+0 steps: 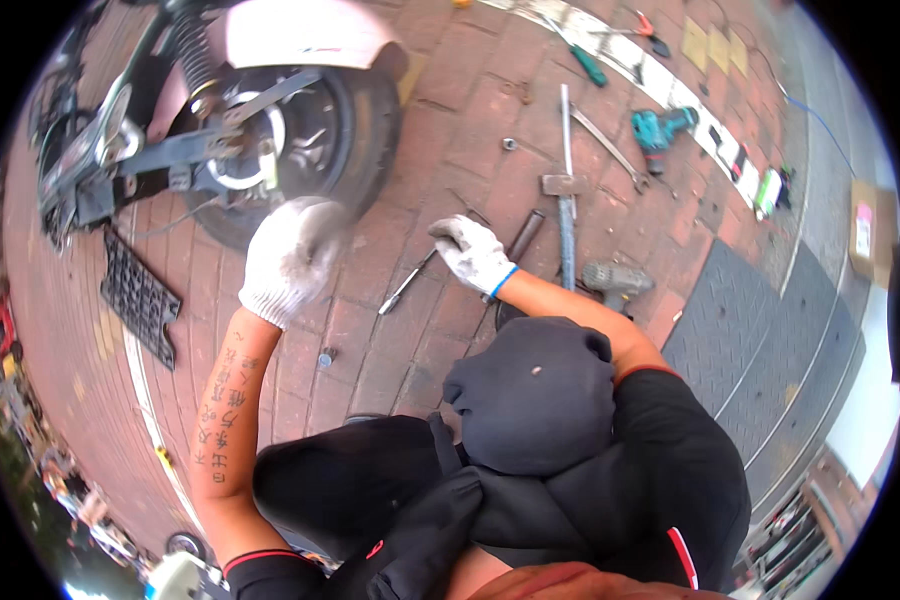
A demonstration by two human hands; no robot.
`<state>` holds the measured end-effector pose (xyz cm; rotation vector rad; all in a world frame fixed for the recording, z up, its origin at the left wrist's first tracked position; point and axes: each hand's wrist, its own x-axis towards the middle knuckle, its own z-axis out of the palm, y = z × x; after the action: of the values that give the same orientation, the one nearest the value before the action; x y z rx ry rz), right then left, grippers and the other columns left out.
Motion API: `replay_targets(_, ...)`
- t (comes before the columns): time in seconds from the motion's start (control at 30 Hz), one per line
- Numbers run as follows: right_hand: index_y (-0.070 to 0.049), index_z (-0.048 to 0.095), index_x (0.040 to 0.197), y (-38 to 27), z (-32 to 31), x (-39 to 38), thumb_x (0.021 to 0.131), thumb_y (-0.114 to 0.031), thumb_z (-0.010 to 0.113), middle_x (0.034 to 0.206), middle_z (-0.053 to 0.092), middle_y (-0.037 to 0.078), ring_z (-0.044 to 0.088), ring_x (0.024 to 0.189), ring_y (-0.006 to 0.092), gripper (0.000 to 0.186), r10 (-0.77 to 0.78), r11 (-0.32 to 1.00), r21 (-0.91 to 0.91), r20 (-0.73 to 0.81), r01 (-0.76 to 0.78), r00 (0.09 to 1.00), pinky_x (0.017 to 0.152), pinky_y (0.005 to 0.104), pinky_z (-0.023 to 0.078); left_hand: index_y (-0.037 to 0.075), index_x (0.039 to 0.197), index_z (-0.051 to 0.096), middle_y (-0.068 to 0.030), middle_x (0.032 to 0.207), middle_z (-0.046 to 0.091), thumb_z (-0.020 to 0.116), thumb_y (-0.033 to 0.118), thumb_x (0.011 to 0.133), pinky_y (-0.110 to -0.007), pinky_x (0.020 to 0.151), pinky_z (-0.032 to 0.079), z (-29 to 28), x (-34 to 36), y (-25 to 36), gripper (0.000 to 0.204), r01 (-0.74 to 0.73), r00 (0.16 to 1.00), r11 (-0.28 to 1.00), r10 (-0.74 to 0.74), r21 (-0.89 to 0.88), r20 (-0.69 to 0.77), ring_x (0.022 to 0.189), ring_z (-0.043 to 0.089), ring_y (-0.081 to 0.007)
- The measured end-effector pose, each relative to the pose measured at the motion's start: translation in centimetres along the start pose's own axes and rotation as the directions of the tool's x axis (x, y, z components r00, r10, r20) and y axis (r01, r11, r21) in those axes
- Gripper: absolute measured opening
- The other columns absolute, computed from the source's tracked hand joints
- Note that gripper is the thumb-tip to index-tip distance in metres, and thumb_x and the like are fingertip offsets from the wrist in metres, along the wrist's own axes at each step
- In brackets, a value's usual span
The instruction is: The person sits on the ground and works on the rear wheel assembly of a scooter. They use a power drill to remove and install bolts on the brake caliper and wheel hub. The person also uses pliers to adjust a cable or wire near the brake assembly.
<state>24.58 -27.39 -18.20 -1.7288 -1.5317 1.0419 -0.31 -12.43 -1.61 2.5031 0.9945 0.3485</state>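
The left hand (295, 250), in a white knit glove, is at the near side of the rear wheel (315, 140) of a two-wheeled vehicle with a pink fender (305, 35), on the far left. Its fingers are bent and blurred; I cannot tell how far open they are, whether they hold anything or whether they touch the tyre. The right hand (472, 256), gloved in white with a blue cuff edge, is to the right of the wheel, over the brick pavement (450, 150). Its fingers are curled inward, and the far end of a slim metal tool (406, 284) meets them in view; whether they have hold of it cannot be told. The tool slants from there toward the near left.

Just right of that hand is a dark cylindrical bar (526, 234), and farther right a hammer head (565, 185) overlaps a long metal bar (567, 245). A grey power tool (618, 278) is beside the right forearm. Farther off are a wrench (610, 148), a teal drill (660, 135) and a green-handled screwdriver (588, 65). A small metal cylinder (327, 356) stands near the left forearm, and a black slotted panel (142, 300) lies to the left, near the wheel
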Motion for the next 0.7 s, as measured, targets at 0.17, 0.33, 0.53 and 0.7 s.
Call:
replay_targets(0.17,-0.003,0.072,0.107,-3.7,0.4,-0.5,0.092,0.0,0.068,0.099,0.072,0.013,0.07,0.094,0.0284,0.016,-0.242,0.957,0.169,0.016,0.236,0.97,0.086,0.0366,0.056,0.006,0.102,0.07,-0.0116,0.098,0.071,0.07,0.013,0.085,-0.043,0.083,0.056,-6.4,-4.6,2.3,0.019,0.144,0.989,0.983,-0.147,-0.117,-0.022,0.093,0.068,-0.0343)
replay_targets(0.33,0.0,0.069,0.11,-10.3,1.9,4.4,0.088,-0.002,0.07,0.111,0.07,0.016,0.068,0.102,0.0271,0.023,-0.516,0.841,0.296,0.19,0.453,0.835,0.093,0.0377,0.054,0.015,0.095,0.074,-0.009,0.091,0.07,0.068,0.023,0.087,-0.044,0.075,0.055,-9.6,-9.9,6.4,0.013,0.335,0.94,0.905,-0.342,-0.263,0.022,0.086,0.069,-0.0336)
replay_targets(0.53,-0.001,0.058,0.135,-17.8,8.7,12.2,0.082,-0.028,0.074,0.131,0.063,0.017,0.061,0.122,0.0341,0.062,-0.763,0.618,0.283,0.439,0.733,0.474,0.105,0.0456,0.047,0.013,0.093,0.077,-0.0138,0.087,0.073,0.068,0.029,0.083,-0.046,0.076,0.057,-11.9,-12.0,9.8,0.021,0.438,0.86,0.868,-0.481,-0.236,-0.172,0.085,0.072,-0.0359)
replay_targets(0.7,-0.005,0.059,0.134,-18.2,12.7,14.9,0.088,-0.032,0.064,0.138,0.059,0.017,0.054,0.131,0.0372,0.054,-0.771,0.238,-0.143,0.574,0.961,0.276,0.108,0.0496,0.044,0.013,0.089,0.074,-0.0131,0.084,0.071,0.068,0.026,0.085,-0.046,0.072,0.056,-13.2,-14.7,11.0,0.015,0.527,0.793,0.812,-0.576,-0.25,-0.197,0.08,0.07,-0.0361)
